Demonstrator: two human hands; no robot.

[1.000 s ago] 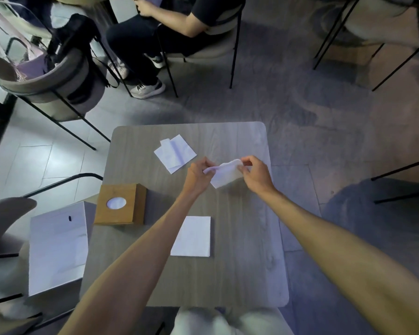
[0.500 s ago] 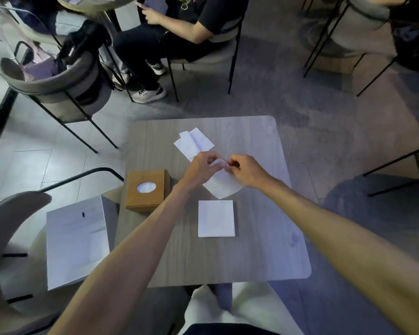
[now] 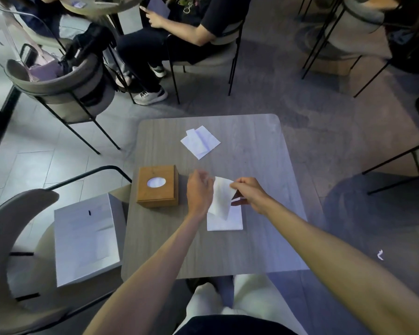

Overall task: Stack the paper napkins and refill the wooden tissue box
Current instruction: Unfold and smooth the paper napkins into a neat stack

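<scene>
A white paper napkin hangs folded between my left hand and my right hand, just above a flat stack of napkins on the grey table. Both hands pinch its upper edge. The wooden tissue box, with an oval opening on top, stands directly left of my left hand. Loose napkins lie overlapped at the far middle of the table.
A white paper bag rests on a chair at the table's left edge. A seated person and more chairs are beyond the far edge. Black chair legs stand to the right.
Both hands have carried the napkin nearer, from mid-table to just above the flat stack. The napkin now hangs lengthwise instead of stretched across.
</scene>
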